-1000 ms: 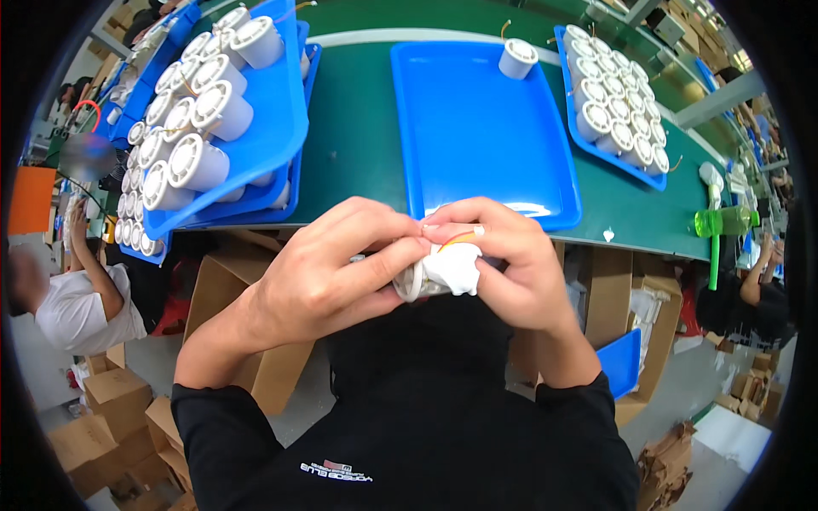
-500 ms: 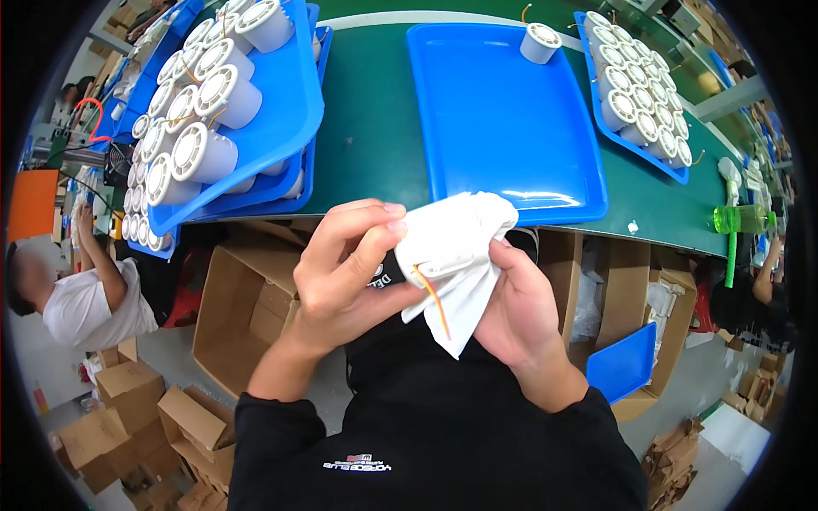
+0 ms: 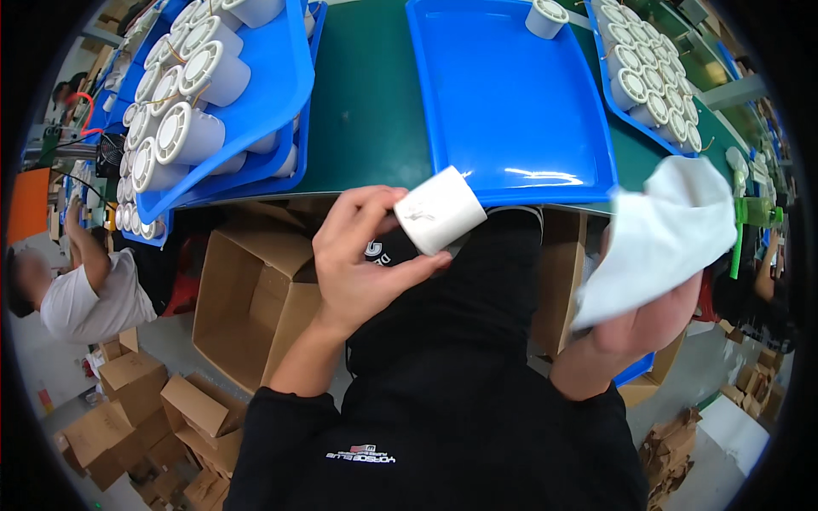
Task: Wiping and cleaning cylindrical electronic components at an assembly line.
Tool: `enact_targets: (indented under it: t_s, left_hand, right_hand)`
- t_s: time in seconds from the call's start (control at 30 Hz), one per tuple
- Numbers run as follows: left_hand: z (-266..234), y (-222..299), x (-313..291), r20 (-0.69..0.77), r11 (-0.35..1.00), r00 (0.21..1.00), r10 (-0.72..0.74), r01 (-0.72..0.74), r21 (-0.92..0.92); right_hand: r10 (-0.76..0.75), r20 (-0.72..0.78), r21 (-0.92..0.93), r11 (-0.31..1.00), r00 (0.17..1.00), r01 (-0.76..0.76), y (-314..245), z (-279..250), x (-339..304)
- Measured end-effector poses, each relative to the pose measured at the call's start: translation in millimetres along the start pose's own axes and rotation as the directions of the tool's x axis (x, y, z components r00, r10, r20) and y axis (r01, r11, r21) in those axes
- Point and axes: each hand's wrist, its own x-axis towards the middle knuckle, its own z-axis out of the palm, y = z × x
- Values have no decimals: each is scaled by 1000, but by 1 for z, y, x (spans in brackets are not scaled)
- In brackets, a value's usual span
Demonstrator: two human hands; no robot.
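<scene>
My left hand (image 3: 358,264) grips a white plastic cylinder (image 3: 443,211) between thumb and fingers, tilted on its side, with a faint grey mark on its wall. Over at the right, my right hand (image 3: 652,319) holds a white cloth (image 3: 669,230), which hides most of its fingers. Beyond the hands lies a blue tray (image 3: 511,102) on the green table (image 3: 366,102). A single white cylinder (image 3: 546,19) with a slotted cap stands in that tray's far right corner.
Stacked blue trays (image 3: 281,102) of capped white cylinders stand at the left, some with thin wires. Another full blue tray (image 3: 596,47) is at the far right, with a green bottle (image 3: 754,211) nearby. Cardboard boxes (image 3: 247,307) sit below the table edge. A seated person (image 3: 98,289) is at left.
My right hand has moved right with the cloth, away from the cylinder. The cylinder, formerly partly wrapped with an orange-yellow wire showing, is now uncovered in my left hand.
</scene>
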Motion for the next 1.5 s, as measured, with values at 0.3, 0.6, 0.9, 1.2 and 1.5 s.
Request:
enact_targets:
  t_s: [0.3,0.6,0.9,1.2,1.5]
  left_hand:
    - [26,10,-15,-14,823,944,-331,281,-493]
    - [27,9,-25,24,876,962,-272,258,-408]
    - [23,-2,-18,174,468,853,-492,427,-774]
    - [29,-1,-10,225,334,764,-605,500,-799]
    - [34,-24,-10,566,-593,739,-364,284,-753]
  right_hand:
    - [42,689,-705,-194,723,683,59,-17,-6]
    - [-76,411,-883,-281,908,376,71,-44,28]
    - [-314,84,-978,157,946,139,44,-67,17]
    - [-365,0,-962,253,931,99,47,-76,13]
    - [-327,-6,-947,304,945,99,50,-78,14]
